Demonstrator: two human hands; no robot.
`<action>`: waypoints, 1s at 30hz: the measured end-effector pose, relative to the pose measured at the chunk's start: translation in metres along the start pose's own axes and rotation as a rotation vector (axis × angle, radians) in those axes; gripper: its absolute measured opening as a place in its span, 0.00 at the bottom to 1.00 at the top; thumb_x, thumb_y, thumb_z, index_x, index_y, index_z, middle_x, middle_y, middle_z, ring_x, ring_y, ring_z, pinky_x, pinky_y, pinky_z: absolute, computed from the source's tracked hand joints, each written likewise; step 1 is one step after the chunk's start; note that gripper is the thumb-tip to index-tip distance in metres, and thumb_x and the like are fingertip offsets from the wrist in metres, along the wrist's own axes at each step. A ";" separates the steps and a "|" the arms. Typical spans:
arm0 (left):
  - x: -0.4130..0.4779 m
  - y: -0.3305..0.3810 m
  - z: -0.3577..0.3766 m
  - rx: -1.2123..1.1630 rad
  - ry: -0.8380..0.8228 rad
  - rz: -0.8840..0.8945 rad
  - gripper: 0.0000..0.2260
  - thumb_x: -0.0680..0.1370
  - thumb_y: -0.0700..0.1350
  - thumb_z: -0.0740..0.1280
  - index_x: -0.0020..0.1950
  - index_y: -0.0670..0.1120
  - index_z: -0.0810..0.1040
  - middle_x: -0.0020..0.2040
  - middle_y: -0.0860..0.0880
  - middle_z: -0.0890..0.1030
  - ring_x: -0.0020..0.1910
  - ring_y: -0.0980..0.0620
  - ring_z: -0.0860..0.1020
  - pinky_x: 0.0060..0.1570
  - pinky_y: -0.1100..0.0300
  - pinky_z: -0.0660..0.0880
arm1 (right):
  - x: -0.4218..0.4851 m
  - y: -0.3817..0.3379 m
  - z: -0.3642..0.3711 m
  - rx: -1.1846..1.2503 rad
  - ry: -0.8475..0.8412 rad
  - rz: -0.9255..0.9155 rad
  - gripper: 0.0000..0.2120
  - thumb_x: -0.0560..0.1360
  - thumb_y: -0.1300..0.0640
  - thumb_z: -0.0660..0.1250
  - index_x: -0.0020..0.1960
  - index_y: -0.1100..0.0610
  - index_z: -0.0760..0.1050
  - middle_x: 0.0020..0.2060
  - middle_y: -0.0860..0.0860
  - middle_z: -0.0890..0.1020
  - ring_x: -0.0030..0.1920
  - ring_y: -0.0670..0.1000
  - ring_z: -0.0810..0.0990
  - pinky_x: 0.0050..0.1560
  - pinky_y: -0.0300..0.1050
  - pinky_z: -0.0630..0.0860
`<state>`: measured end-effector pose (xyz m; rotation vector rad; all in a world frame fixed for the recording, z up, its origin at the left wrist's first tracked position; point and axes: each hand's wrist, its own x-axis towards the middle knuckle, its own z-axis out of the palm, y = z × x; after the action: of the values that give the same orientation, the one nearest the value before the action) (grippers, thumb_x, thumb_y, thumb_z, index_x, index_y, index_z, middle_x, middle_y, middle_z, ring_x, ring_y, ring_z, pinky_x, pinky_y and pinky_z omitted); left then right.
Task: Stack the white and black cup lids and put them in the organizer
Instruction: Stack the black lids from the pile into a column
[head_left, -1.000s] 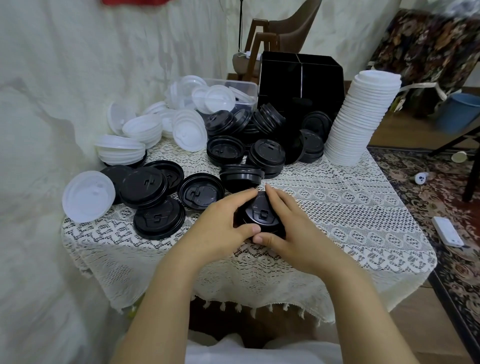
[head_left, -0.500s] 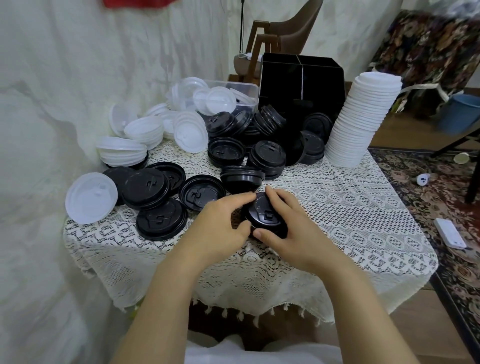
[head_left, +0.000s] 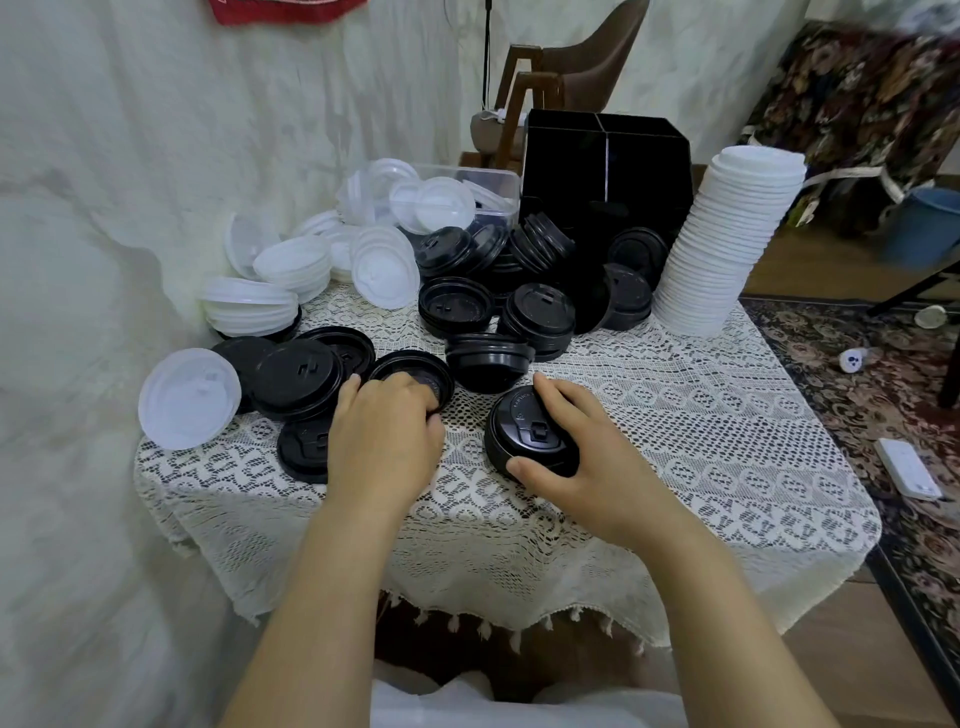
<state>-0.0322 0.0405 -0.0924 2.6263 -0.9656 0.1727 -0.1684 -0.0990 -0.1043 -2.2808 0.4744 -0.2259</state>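
A short stack of black lids (head_left: 524, 434) stands on the lace tablecloth (head_left: 675, 415) near the table's middle, and my right hand (head_left: 582, 447) grips it from the right side. My left hand (head_left: 387, 431) lies to its left, fingertips curled on the rim of an upturned black lid (head_left: 415, 371). More black lids (head_left: 296, 376) lie flat at the left. A tall stack of white lids (head_left: 727, 239) rises at the back right. The black organizer (head_left: 605, 171) stands at the back centre.
Loose white lids (head_left: 249, 306) and black lids (head_left: 540, 312) crowd the back of the table around a clear plastic box (head_left: 493, 179). One white lid (head_left: 187, 397) overhangs the left edge. A wall runs along the left; a chair stands behind.
My left hand has let go of the black stack and moved left onto the upturned black lid. My right hand stays on the stack.
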 end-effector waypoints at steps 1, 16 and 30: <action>-0.001 0.002 -0.001 0.000 0.009 0.011 0.11 0.79 0.46 0.63 0.57 0.46 0.81 0.54 0.51 0.80 0.52 0.50 0.76 0.74 0.52 0.52 | 0.000 0.000 0.000 0.003 0.004 -0.001 0.40 0.75 0.46 0.69 0.79 0.47 0.51 0.70 0.35 0.58 0.71 0.41 0.62 0.72 0.40 0.64; -0.006 0.013 -0.015 -0.463 0.261 0.038 0.15 0.81 0.44 0.53 0.57 0.45 0.78 0.52 0.50 0.78 0.50 0.51 0.75 0.49 0.57 0.69 | 0.001 0.002 0.002 0.004 0.016 -0.009 0.40 0.75 0.44 0.69 0.79 0.47 0.51 0.65 0.32 0.59 0.69 0.41 0.65 0.71 0.43 0.66; -0.004 0.004 -0.010 -0.261 -0.277 0.007 0.29 0.81 0.49 0.59 0.79 0.47 0.52 0.80 0.53 0.49 0.78 0.54 0.50 0.74 0.57 0.52 | 0.001 -0.001 0.002 -0.020 0.019 -0.014 0.40 0.75 0.44 0.69 0.79 0.47 0.50 0.70 0.36 0.58 0.70 0.41 0.63 0.72 0.42 0.65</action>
<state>-0.0381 0.0436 -0.0826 2.4442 -1.0074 -0.3043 -0.1664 -0.0976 -0.1055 -2.3036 0.4731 -0.2512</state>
